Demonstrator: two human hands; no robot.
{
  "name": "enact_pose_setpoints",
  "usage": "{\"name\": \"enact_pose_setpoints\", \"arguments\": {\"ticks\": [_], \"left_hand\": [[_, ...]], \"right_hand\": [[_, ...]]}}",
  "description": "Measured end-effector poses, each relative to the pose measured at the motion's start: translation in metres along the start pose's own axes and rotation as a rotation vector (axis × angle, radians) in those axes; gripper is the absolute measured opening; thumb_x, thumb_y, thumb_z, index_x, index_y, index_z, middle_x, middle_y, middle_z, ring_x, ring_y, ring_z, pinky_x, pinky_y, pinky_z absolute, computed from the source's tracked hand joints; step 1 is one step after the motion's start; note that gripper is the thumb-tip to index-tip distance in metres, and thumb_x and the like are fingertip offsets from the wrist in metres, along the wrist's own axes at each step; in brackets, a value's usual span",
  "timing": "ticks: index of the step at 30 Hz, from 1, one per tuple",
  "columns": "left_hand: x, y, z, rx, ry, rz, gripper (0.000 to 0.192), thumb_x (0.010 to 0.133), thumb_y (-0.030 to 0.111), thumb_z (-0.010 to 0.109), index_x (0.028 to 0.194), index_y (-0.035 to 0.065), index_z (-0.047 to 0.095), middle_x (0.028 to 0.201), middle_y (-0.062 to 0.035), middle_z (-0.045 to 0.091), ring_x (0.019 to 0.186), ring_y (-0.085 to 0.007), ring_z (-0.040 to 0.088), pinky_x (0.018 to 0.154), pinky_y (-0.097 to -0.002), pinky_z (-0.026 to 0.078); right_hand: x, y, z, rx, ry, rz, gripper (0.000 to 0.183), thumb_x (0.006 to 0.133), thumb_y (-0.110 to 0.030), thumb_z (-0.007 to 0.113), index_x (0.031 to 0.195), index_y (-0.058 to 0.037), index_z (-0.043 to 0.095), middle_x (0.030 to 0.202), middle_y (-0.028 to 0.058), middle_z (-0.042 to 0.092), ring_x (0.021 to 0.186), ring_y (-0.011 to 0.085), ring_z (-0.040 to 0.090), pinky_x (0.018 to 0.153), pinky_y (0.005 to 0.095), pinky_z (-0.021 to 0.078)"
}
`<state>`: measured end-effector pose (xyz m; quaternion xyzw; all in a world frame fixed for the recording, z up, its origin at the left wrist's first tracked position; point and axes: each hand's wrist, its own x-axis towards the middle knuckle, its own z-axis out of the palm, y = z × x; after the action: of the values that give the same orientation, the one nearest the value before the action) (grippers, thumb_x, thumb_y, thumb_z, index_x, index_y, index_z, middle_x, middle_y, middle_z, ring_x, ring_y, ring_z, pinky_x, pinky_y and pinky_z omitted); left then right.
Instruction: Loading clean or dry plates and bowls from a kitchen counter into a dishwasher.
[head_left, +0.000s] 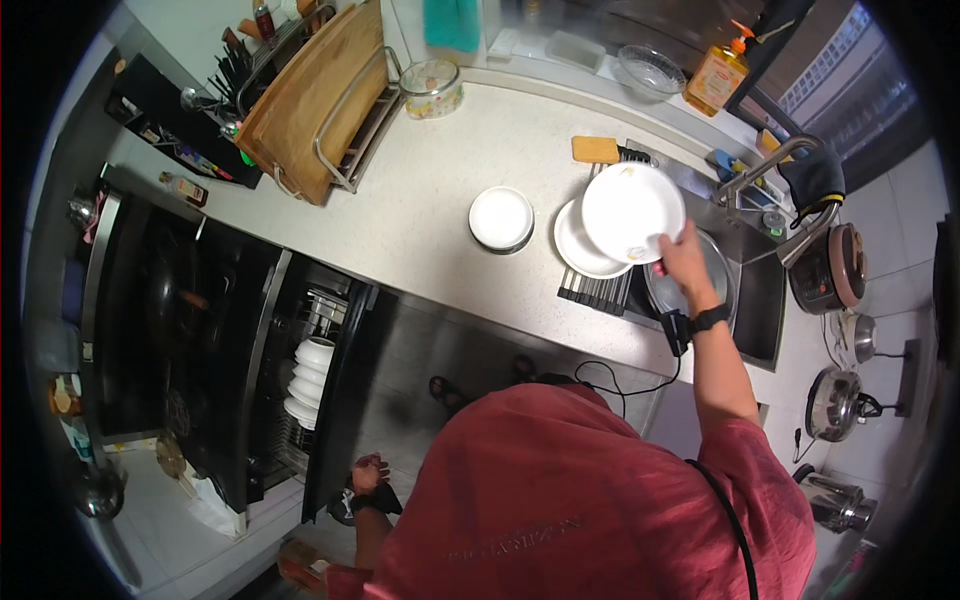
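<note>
My right hand (684, 262) grips the near rim of a white plate (634, 210) with a small printed pattern. This held plate is above another white plate (589, 244), which rests on a black roll-up drying rack (592, 291) beside the sink. Left of the rack, a small stack of white dishes (501, 216) sits on the countertop. My left hand (370, 474) hangs low at my side with nothing in it, fingers loosely apart, near the front of a pulled-out drawer (341, 405). White bowls (309, 382) stand in a row in that drawer's wire rack.
The sink (761, 322) holds a large round metal basin (697, 277) below a faucet (772, 161). A yellow sponge (595, 149) lies behind the rack. Cutting boards (322, 105) stand at the back left, next to a lidded glass bowl (431, 90). A gas stove (176, 315) is at left.
</note>
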<state>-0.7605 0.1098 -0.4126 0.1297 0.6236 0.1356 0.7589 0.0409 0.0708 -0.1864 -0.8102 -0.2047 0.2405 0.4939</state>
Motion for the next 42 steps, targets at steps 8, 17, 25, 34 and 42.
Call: {"name": "enact_pose_setpoints", "arguments": {"ticks": [8, 17, 25, 34, 42], "left_hand": [[-0.030, 0.012, 0.054, 0.497, 0.216, 0.240, 0.014, 0.088, 0.023, 0.062, 0.093, 0.0101, 0.059, 0.078, -0.0093, 0.061, 0.060, -0.0217, 0.058, 0.048, -0.0357, 0.047], [-0.015, 0.052, 0.076, 0.593, 0.144, 0.309, 0.011, 0.091, 0.023, 0.060, 0.093, 0.0117, 0.059, 0.074, -0.0069, 0.060, 0.055, -0.0168, 0.055, 0.043, -0.0295, 0.043], [-0.021, 0.064, 0.116, 0.607, 0.253, 0.273, 0.009, 0.091, 0.021, 0.059, 0.094, 0.0126, 0.059, 0.077, -0.0080, 0.062, 0.056, -0.0171, 0.057, 0.045, -0.0307, 0.047], [-0.029, 0.051, 0.123, 0.597, 0.293, 0.322, 0.011, 0.092, 0.020, 0.058, 0.097, 0.0103, 0.058, 0.078, -0.0093, 0.063, 0.060, -0.0192, 0.060, 0.047, -0.0317, 0.047], [-0.059, 0.044, 0.124, 0.613, 0.318, 0.418, 0.016, 0.090, 0.020, 0.057, 0.087, 0.0049, 0.062, 0.073, -0.0062, 0.064, 0.059, -0.0147, 0.058, 0.052, -0.0276, 0.046]], "right_hand": [[-0.016, -0.021, -0.117, 0.018, 0.493, -0.304, 0.031, 0.089, -0.015, 0.058, 0.115, 0.0019, 0.054, 0.082, 0.0122, 0.066, 0.057, 0.0145, 0.060, 0.050, 0.0286, 0.0488], [-0.042, -0.017, -0.166, -0.548, 0.937, -0.700, 0.054, 0.086, 0.001, 0.057, 0.135, -0.0185, 0.048, 0.115, 0.0150, 0.063, 0.094, 0.0233, 0.067, 0.077, 0.0300, 0.0509], [-0.061, -0.037, -0.175, -0.485, 0.963, -0.916, 0.052, 0.083, 0.008, 0.054, 0.132, -0.0073, 0.051, 0.125, 0.0092, 0.060, 0.103, 0.0174, 0.064, 0.087, 0.0261, 0.0480], [-0.076, -0.074, -0.182, -0.427, 1.134, -1.103, 0.044, 0.092, -0.014, 0.059, 0.131, 0.0045, 0.048, 0.122, 0.0156, 0.060, 0.108, 0.0221, 0.061, 0.094, 0.0293, 0.0457], [-0.061, 0.024, -0.145, 0.500, 0.415, -0.023, 0.029, 0.087, -0.020, 0.056, 0.101, 0.0052, 0.056, 0.067, 0.0080, 0.060, 0.044, 0.0101, 0.049, 0.035, 0.0213, 0.0323]]}}
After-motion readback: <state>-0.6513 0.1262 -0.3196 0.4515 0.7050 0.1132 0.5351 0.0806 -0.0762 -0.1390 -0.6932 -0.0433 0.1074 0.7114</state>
